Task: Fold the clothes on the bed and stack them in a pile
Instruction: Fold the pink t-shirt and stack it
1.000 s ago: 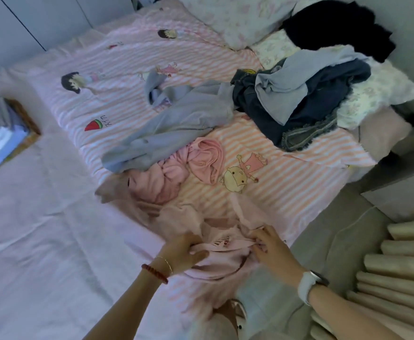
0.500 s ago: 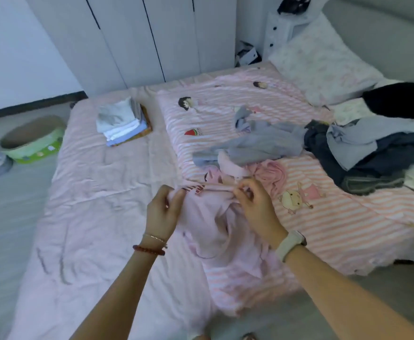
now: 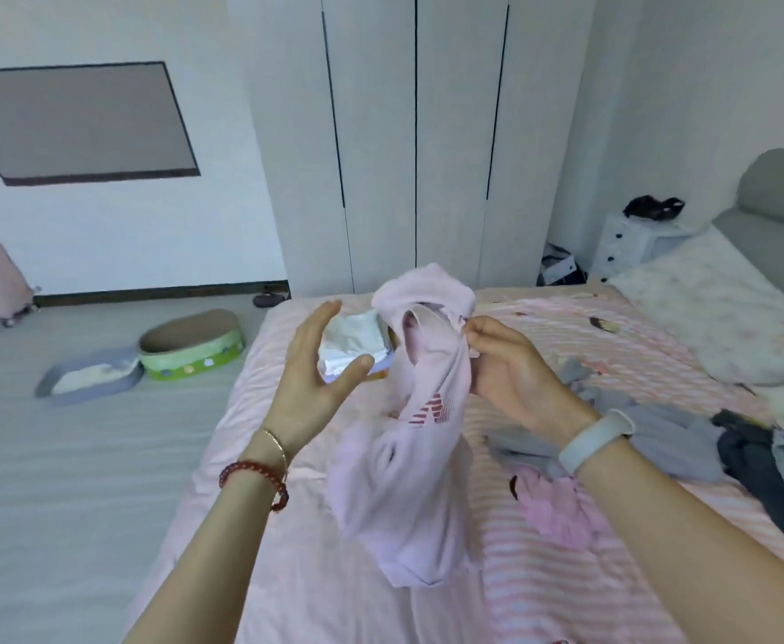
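Note:
A pale pink garment with a red printed mark point(image 3: 408, 457) hangs in the air above the bed point(image 3: 315, 574). My right hand point(image 3: 506, 369) pinches its upper edge. My left hand point(image 3: 315, 369) is off the cloth just to its left, fingers straight and spread, palm turned toward the garment. Behind my left hand a pile of folded clothes point(image 3: 357, 341) lies on the far part of the bed, partly hidden. Unfolded grey clothes point(image 3: 650, 434), a pink piece point(image 3: 553, 508) and dark clothes point(image 3: 762, 476) lie on the striped cover to the right.
A white wardrobe point(image 3: 413, 141) stands behind the bed. On the floor to the left are a green round tray point(image 3: 195, 350) and a grey tray point(image 3: 88, 378). A white nightstand point(image 3: 632, 244) and a pillow point(image 3: 725, 313) are at the right.
The pink garment has been lifted off the bed and now hangs from my right hand. My left hand has let go of it and opened. The view has tilted up toward the wardrobe.

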{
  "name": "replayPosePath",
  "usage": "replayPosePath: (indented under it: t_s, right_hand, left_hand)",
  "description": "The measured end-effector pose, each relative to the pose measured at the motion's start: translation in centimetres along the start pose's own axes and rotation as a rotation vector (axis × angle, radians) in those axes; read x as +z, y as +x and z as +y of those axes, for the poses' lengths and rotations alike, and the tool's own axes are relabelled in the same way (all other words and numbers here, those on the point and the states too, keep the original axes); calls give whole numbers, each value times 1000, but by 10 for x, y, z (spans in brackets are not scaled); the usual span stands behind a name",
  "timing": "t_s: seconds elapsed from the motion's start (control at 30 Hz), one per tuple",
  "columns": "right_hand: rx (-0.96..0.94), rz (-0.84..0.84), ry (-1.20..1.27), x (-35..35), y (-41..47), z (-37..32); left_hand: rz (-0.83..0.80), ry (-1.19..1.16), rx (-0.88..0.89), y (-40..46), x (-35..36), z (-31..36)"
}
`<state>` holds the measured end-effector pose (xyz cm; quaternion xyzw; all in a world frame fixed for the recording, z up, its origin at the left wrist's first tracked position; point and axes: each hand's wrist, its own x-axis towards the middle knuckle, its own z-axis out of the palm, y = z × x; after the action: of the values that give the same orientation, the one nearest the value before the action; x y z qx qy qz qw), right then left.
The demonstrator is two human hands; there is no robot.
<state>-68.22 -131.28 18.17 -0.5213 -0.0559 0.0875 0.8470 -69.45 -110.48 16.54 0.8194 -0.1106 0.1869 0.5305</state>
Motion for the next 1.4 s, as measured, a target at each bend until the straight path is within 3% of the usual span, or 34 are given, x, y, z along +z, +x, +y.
replayPosePath:
  t_s: [0.13, 0.23, 0.33, 0.4, 0.47, 0.57, 0.8, 0.97, 1.17, 1.3, 1.4]
  right_hand:
    - [19, -80, -124, 28, 19, 8]
    - [0, -75, -143, 37, 29, 8]
    - [-41, 10, -431, 41, 35, 15]
    - [-103, 62, -770, 40, 35, 28]
    - [-203, 102, -941, 43, 31, 46]
    - [-404, 135, -936, 58, 28, 68]
    - [-437, 383, -1084, 57, 56, 74]
    - [-440, 314, -1237, 33, 61, 42]
    - [-552, 220, -998, 41, 62, 7]
    - [-472, 17, -1175, 42, 50, 4]
    - [-485, -6, -1290, 32, 41, 0]
  left_hand:
    - [-200, 249, 359, 40, -18, -13]
    - [-274, 166, 459, 61, -22, -13]
    - [-265, 81, 363, 75, -26, -16]
    - [-238, 130, 306, 85, -26, -15]
    - [-218, 176, 279, 95, -23, -10]
    - [-197, 131, 265, 106, -21, 2]
    - [29, 64, 236, 122, -57, 22]
    - [172, 24, 106, 136, -97, 7]
    - [251, 55, 107, 141, -105, 1]
    - [304, 33, 46, 139, -111, -5]
    - [316, 94, 88, 127, -112, -4]
